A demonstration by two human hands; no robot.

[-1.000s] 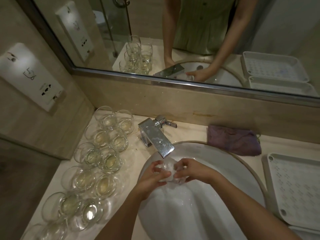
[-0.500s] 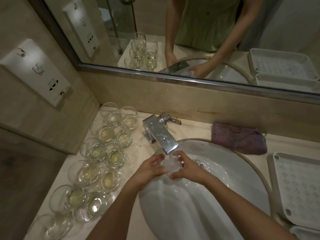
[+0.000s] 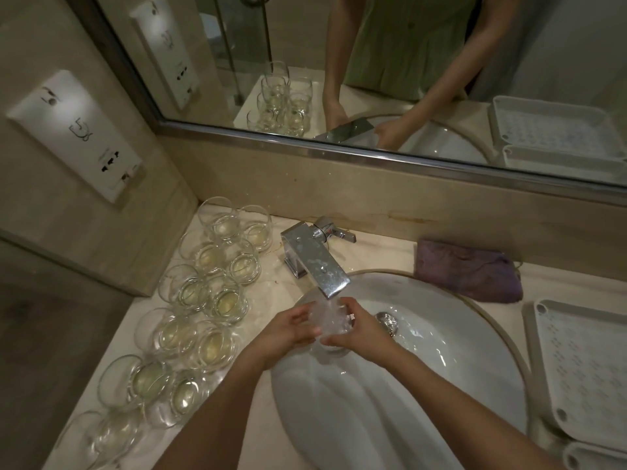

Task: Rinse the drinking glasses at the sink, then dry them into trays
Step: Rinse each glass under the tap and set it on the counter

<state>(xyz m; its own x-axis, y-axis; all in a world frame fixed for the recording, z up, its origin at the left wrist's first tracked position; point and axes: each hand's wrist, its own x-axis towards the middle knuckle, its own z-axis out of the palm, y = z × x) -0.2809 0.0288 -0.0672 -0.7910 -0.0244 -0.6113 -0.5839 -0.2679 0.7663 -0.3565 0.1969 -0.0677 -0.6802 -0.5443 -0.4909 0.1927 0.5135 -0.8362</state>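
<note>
Water runs from the tap [image 3: 317, 262] onto a glass [image 3: 328, 319] over the sink [image 3: 458, 334]. The left hand [image 3: 288, 332] and right hand [image 3: 359, 332] both hold it tight, close together.

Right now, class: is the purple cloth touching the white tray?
Apart. The head view shows bare counter between the cloth and the tray.

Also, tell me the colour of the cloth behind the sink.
Muted purple; the folded cloth shows best in the head view.
</note>
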